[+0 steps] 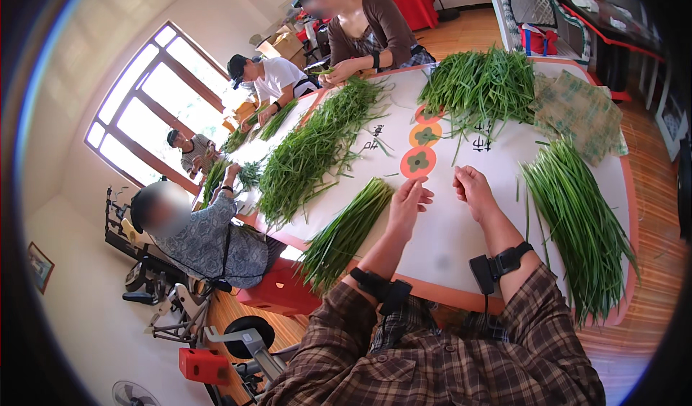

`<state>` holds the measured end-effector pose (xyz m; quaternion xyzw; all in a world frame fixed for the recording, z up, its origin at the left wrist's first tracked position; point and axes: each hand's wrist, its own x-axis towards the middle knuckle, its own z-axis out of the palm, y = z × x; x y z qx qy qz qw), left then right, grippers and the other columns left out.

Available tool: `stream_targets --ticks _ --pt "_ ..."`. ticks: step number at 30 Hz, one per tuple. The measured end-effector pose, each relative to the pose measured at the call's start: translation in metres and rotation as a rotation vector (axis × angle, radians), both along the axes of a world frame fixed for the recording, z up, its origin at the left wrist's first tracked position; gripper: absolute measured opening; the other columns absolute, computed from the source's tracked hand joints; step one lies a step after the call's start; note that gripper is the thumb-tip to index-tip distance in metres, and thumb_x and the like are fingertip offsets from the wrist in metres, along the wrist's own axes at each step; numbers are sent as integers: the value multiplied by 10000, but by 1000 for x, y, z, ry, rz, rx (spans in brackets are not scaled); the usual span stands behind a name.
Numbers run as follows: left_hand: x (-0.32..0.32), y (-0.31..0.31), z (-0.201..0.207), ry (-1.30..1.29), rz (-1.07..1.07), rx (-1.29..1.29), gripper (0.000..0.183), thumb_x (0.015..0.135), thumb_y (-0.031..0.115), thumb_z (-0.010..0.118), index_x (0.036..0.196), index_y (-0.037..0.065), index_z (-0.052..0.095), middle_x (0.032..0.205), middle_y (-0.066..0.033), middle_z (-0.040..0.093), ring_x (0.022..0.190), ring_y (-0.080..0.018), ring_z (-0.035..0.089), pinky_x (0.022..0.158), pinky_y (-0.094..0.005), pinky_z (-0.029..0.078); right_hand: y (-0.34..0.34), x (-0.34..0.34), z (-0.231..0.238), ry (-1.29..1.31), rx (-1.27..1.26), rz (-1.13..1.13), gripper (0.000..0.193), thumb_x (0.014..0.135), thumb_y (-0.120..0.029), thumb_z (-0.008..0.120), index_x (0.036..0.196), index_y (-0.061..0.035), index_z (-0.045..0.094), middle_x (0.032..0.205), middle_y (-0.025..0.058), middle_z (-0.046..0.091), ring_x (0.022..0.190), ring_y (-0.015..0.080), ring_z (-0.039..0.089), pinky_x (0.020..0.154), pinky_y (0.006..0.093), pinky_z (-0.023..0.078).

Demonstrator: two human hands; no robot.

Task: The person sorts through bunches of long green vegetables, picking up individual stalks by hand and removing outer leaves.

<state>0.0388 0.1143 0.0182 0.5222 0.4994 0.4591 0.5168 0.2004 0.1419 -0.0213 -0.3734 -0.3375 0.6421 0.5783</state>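
Observation:
My left hand (409,203) is raised over the white table, its thumb and forefinger drawn together and the other fingers loosely curled. Opposite it, my right hand (473,188) makes a pinch with bent fingers. Whatever either hand may hold is too small to make out. Left of my left forearm lies a neat bundle of garlic chives (349,233), its lower end hanging past the table edge. A larger bundle of chives (579,226) rests beyond my right forearm. A few loose blades lie on the tabletop near it.
A loose heap of chives (317,150) runs along the table's left part; another pile (481,85) lies at the far side. Beside it is a patterned cloth (579,112). Several people sit around handling chives. A red stool (280,289) stands at lower left.

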Motion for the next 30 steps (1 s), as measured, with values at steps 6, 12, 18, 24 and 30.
stream_targets --ticks 6,12,18,24,30 --pt "19 -3 -38 -209 -33 -74 249 911 228 410 1033 49 534 716 -35 567 629 -87 505 585 -201 391 -2 -2 3 -12 -12 7 336 866 -314 483 629 -78 453 548 -1 434 464 77 385 438 216 319" --pt "9 -8 -52 -212 -115 103 224 910 194 412 995 30 538 696 -30 554 618 -73 483 585 -196 384 -4 -6 -2 -76 39 7 323 867 -314 486 644 -82 457 577 -4 453 477 69 391 440 204 325" --pt "27 -2 -41 -152 -126 148 206 903 159 415 947 11 552 640 -25 542 584 -65 468 563 -195 381 0 9 -2 -275 80 2 200 854 -230 493 766 -57 539 639 -5 506 535 53 453 479 186 386" --pt "8 -4 -54 -252 -106 142 215 906 168 415 910 9 558 643 -20 546 584 -64 468 552 -194 374 -35 7 24 -854 257 137 175 776 -197 551 800 -29 592 678 77 597 593 173 563 576 303 450" --pt "12 -11 -38 -240 -190 115 210 903 169 417 905 13 557 622 -7 527 567 -59 440 539 -184 350 -67 77 59 -1688 256 -176 153 758 -231 516 777 -102 596 739 89 603 722 268 579 634 378 460"
